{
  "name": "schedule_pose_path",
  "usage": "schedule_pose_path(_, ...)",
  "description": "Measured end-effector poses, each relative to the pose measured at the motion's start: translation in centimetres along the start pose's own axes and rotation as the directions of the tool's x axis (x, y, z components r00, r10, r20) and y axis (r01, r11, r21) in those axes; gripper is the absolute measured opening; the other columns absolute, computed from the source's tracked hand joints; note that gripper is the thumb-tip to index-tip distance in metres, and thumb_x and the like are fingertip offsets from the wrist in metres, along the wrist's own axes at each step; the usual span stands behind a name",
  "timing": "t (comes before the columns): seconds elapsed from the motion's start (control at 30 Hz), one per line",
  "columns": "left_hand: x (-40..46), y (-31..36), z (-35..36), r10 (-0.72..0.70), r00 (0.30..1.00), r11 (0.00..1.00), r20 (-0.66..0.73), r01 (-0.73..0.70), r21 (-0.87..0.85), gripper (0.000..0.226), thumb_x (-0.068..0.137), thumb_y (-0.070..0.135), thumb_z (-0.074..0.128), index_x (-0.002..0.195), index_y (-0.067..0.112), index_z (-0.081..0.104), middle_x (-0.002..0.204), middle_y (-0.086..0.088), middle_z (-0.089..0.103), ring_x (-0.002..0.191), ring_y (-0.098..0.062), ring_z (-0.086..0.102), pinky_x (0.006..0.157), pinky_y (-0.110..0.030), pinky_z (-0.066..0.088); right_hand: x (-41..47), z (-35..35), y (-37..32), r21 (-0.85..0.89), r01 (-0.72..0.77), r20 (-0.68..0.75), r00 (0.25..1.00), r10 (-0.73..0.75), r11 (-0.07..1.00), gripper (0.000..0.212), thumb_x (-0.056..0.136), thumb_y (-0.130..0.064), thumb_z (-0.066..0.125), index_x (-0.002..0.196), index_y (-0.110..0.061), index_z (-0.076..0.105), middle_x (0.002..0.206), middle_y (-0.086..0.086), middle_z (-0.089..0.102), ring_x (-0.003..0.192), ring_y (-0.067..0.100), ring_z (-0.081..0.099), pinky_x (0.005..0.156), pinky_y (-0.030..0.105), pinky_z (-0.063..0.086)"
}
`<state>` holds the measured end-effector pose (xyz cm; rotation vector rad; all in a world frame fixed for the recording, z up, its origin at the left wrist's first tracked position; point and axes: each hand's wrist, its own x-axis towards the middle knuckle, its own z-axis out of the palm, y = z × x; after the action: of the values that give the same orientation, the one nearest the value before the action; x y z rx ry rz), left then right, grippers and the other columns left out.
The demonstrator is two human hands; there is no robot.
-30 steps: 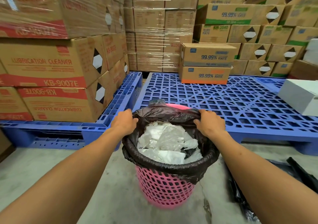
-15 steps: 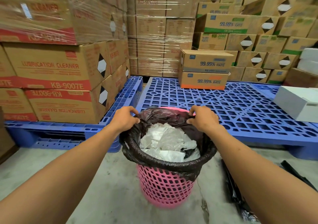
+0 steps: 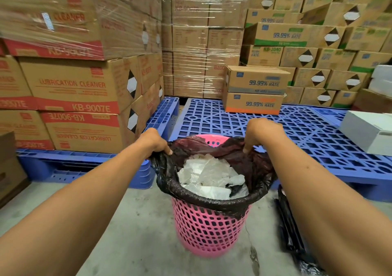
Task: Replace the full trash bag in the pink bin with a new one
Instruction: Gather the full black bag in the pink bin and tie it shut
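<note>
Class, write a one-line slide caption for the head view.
Both hands, left and right, lift the black plastic trash bag's far edge off the pink lattice bin.

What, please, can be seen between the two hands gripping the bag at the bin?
In the head view, between the left hand and right hand, the black bag's lifted far edge stretches, with the pink bin's bare rim behind.

The pink bin (image 3: 209, 231) — a lattice of small holes — wears a glossy black bag (image 3: 214, 201) around white and clear scraps (image 3: 209, 177), with blue grid-patterned pallets (image 3: 297, 135) behind it bearing brown cartons (image 3: 255, 82) banded red, orange, grey and green.
</note>
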<state>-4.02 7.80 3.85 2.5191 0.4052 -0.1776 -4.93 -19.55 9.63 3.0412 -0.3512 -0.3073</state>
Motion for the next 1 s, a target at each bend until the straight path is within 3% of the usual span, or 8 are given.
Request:
schedule_pose_path(0.2,-1.7,0.6,-2.4,-0.085,0.975,0.95,0.205,0.017,0.311,0.016,0.092,0.013,0.066,0.083,0.0,0.061,0.081,-0.015,0.064,0.061,-0.026,0.062,0.054,-0.034,0.055,-0.8,-2.9,0.7,-0.023,0.007,0.033,0.999,-0.006,1.0,0.04,0.077,-0.033,0.085,0.086,-0.008,0.055,0.091,0.009,0.057,0.091,0.036,0.056,0.079,0.045,0.046)
schedule_pose_path(0.4,-4.4,0.6,-4.7,-0.227,0.936,0.875,0.267,0.076,0.477,0.028,0.101,0.021,0.046,0.088,0.001,0.06,0.082,-0.013,0.06,0.068,-0.025,0.056,0.073,-0.034,0.055,-3.2,-4.6,0.2,-0.062,0.009,0.076,0.997,-0.004,0.998,0.03,0.08,-0.037,0.082,0.074,-0.012,0.067,0.077,0.003,0.063,0.067,0.025,0.06,0.074,0.041,0.046)
schedule_pose_path(0.57,-4.8,2.1,-6.4,-0.121,0.932,0.953,0.341,0.205,-0.223,0.018,0.101,0.007,0.048,0.091,0.0,0.061,0.078,-0.013,0.064,0.061,-0.021,0.063,0.068,-0.034,0.059,-4.6,-6.3,-0.1,0.054,0.093,0.005,0.996,-0.093,0.994,0.034,0.075,-0.042,0.084,0.078,-0.013,0.066,0.083,0.004,0.068,0.085,0.027,0.069,0.081,0.041,0.057)
schedule_pose_path(0.7,-4.8,3.6,-6.5,0.025,0.949,0.443,0.314,0.271,-0.854,0.014,0.097,-0.005,0.05,0.11,0.0,0.054,0.101,-0.017,0.067,0.068,-0.027,0.071,0.058,-0.045,0.055,-5.0,-6.7,-0.7,0.166,0.154,-0.054,0.988,-0.147,0.974,0.035,0.079,-0.042,0.079,0.069,-0.011,0.066,0.066,0.007,0.06,0.058,0.028,0.053,0.064,0.036,0.047)
schedule_pose_path(0.8,-5.0,4.2,-5.8,0.037,0.96,0.388,0.278,0.242,-0.889,0.017,0.099,-0.002,0.044,0.115,0.0,0.048,0.082,-0.012,0.058,0.054,-0.018,0.061,0.042,-0.033,0.055,-5.0,-6.3,-0.9,0.173,0.17,-0.076,0.984,-0.159,0.97,0.038,0.079,-0.048,0.077,0.076,-0.012,0.064,0.074,0.007,0.061,0.064,0.028,0.057,0.069,0.039,0.051)
schedule_pose_path(0.87,-5.1,4.3,-5.8,0.032,0.988,0.652,0.152,0.095,-0.752,0.014,0.102,0.012,0.045,0.11,0.004,0.052,0.081,-0.01,0.054,0.041,-0.013,0.051,0.044,-0.027,0.054,-5.0,-6.2,-0.8,0.154,0.163,-0.081,0.985,-0.152,0.975,0.04,0.076,-0.049,0.08,0.076,-0.013,0.062,0.077,0.006,0.058,0.074,0.031,0.06,0.075,0.041,0.054)
schedule_pose_path(0.93,-5.1,3.8,-6.1,0.129,0.988,0.976,-0.079,-0.141,-0.168,0.038,0.102,0.04,0.045,0.101,0.005,0.06,0.086,-0.01,0.062,0.051,-0.019,0.059,0.058,-0.031,0.053,-5.0,-6.5,-0.4,0.138,0.141,-0.103,0.986,-0.128,0.98,0.04,0.076,-0.043,0.082,0.082,-0.01,0.06,0.082,0.007,0.057,0.085,0.035,0.061,0.077,0.043,0.054)
schedule_pose_path(1.0,-5.4,3.2,-6.1,0.283,0.951,0.874,-0.125,-0.202,0.442,0.061,0.099,0.06,0.035,0.087,0.006,0.06,0.087,-0.011,0.064,0.073,-0.025,0.063,0.076,-0.037,0.051,-4.9,-6.9,0.0,0.159,0.106,-0.185,0.98,-0.076,0.982,0.038,0.08,-0.03,0.08,0.101,-0.006,0.061,0.096,0.011,0.061,0.091,0.035,0.061,0.074,0.041,0.05)
